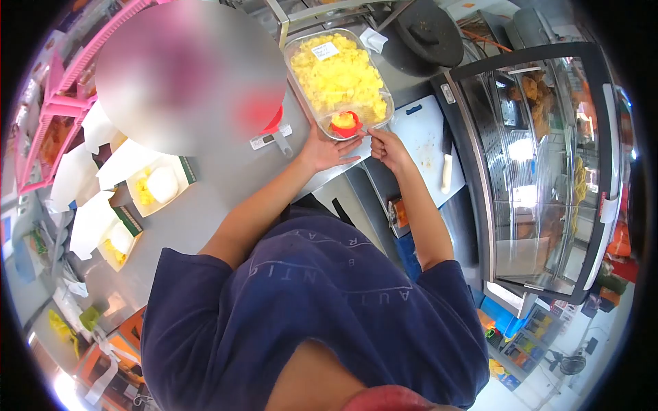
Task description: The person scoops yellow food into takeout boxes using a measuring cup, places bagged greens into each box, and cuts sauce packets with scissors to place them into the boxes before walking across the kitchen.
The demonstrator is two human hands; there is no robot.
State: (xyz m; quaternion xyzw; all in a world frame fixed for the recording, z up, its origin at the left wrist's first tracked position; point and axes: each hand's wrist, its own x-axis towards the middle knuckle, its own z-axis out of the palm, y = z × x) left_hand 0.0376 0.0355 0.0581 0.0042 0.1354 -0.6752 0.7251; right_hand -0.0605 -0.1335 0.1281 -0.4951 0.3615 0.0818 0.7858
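A clear plastic container (297,67) full of yellow food lies at the top centre, with a white label on the food. Inside its near end sits a small red cup (345,130) holding some of the same food. My left hand (327,152) is just below that end, palm up with fingers spread, and holds nothing. My right hand (387,148) is closed at the container's near right corner, its fingers pinched by the red cup's handle; what they grip is too small to make out.
Open boxes (190,170) with white and yellow food stand on the left counter. A digital scale (271,138) is left of the container. On the right are a cutting board (418,140), a knife (447,171) and a glass display case (483,205). A blurred area covers the upper left.
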